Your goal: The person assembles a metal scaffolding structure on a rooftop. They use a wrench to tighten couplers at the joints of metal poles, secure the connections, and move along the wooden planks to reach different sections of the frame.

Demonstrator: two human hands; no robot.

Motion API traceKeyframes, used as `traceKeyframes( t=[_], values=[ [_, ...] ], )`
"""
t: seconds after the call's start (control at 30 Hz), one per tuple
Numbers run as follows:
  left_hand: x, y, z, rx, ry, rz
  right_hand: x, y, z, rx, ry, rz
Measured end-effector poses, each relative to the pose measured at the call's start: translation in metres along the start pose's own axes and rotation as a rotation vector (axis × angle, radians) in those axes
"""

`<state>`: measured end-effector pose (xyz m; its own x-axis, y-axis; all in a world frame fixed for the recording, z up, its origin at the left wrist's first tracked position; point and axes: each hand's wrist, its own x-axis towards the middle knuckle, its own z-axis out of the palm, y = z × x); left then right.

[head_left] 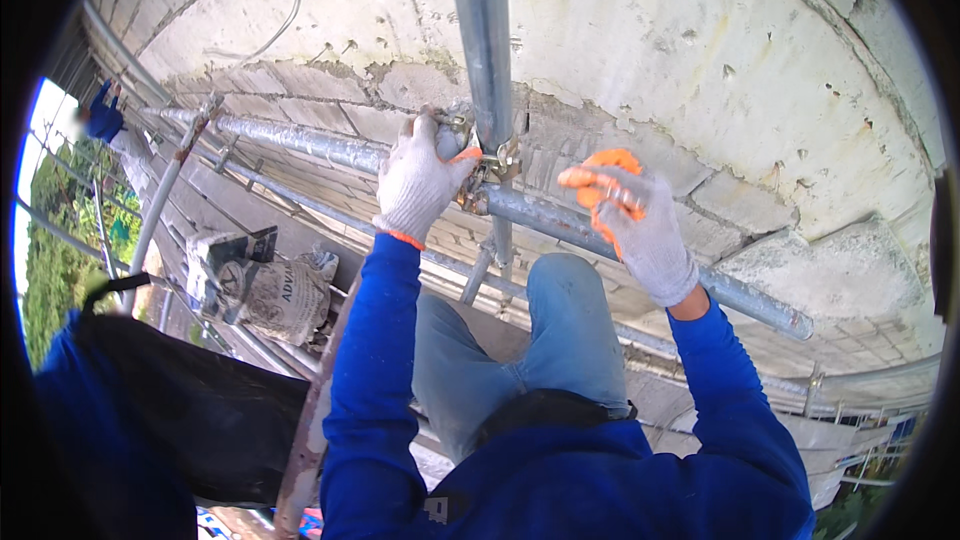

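Note:
My left hand [418, 180], in a white glove with an orange cuff, grips the metal clamp [487, 168] where a horizontal scaffold pipe [560, 220] crosses an upright pipe [483, 30]. My right hand [632, 215], in a white and orange glove, hovers just right of the clamp above the horizontal pipe, fingers spread and holding nothing. Blue sleeves run down from both hands, and my knee in blue jeans [565, 320] is below the pipe.
A rough plastered block wall [700, 60] stands right behind the pipes. Grey sacks [262, 285] lie on the scaffold deck at the left. Another person in blue [103, 120] works far off along the scaffold. A black bag [180, 410] hangs at the lower left.

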<state>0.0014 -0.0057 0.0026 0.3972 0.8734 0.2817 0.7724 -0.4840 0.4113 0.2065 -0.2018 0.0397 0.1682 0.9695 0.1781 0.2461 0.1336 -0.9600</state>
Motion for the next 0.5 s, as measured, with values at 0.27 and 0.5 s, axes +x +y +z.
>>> traceKeyframes(
  t=[0.27, 0.5],
  values=[
    [0.005, 0.001, -0.016, -0.096, -0.144, -0.141, -0.035, -0.015, 0.007, 0.896, -0.288, 0.060],
    [0.012, 0.003, 0.009, -0.349, -0.129, -0.176, -0.049, -0.051, 0.009, 0.163, 0.053, 0.329]
  ],
)
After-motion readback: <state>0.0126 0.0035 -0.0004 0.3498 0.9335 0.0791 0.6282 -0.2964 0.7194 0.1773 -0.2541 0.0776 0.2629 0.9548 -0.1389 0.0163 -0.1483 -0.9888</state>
